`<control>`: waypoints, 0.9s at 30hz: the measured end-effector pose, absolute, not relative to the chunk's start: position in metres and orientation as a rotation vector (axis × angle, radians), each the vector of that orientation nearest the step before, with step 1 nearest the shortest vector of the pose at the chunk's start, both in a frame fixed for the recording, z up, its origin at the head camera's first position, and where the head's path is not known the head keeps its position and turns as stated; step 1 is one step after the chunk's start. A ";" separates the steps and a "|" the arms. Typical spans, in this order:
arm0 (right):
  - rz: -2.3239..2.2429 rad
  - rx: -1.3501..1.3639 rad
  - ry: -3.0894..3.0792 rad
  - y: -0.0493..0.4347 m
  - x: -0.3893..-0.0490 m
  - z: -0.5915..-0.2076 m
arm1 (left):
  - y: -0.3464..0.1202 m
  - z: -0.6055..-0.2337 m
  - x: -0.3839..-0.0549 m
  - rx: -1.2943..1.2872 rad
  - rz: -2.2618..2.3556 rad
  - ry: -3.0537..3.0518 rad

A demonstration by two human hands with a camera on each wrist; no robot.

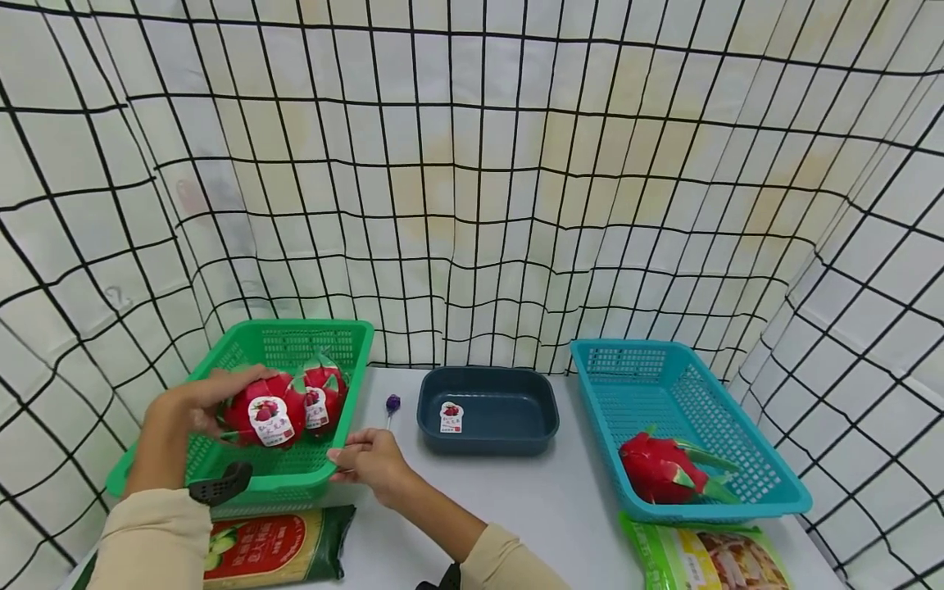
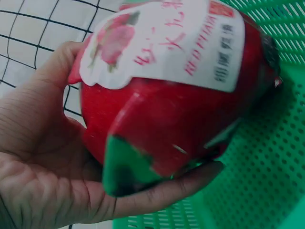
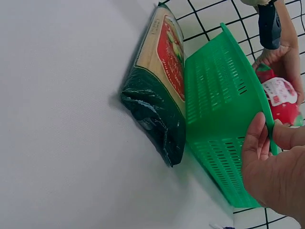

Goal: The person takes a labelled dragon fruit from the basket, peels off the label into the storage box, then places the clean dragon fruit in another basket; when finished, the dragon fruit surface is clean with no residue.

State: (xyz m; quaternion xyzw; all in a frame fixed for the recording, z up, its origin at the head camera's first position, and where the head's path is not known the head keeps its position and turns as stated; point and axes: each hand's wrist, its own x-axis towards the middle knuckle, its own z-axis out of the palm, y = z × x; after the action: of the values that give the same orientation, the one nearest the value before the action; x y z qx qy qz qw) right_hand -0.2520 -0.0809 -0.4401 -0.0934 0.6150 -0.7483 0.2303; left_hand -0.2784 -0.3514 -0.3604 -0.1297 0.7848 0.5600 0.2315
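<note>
Head view: left hand [image 1: 206,395] grips pitaya [image 1: 269,410]; right hand [image 1: 378,465] pinches green basket [image 1: 288,485].

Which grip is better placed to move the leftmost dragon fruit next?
Left, I'd judge: the left grip is wrapped round the leftmost dragon fruit, while the right grip is busy pinching the rim of the green basket.

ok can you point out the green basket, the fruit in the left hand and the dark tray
Green basket [image 3: 214,83]: right wrist view, on its outer side wall.
Held fruit [image 2: 178,112]: left wrist view, on its red side below the label.
Dark tray [image 1: 505,411]: head view, on its bare floor.
</note>
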 end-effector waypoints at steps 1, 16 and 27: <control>-2.048 -0.254 1.693 -0.081 -0.252 -0.440 | -0.351 -0.358 -0.279 -0.336 1.548 2.173; -2.072 -0.256 1.640 -0.054 -0.270 -0.439 | -0.297 -0.325 -0.286 0.000 1.937 2.036; -2.243 -0.116 1.690 0.012 -0.281 -0.434 | -0.224 -0.323 -0.278 0.060 1.959 2.036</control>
State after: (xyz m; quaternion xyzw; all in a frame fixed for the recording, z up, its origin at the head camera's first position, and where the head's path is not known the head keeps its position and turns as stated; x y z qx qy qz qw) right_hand -0.2805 0.0125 -0.4341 -0.0406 0.5930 -0.7872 0.1644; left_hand -0.2783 -0.2242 -0.3226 0.0209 0.7116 0.6845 0.1571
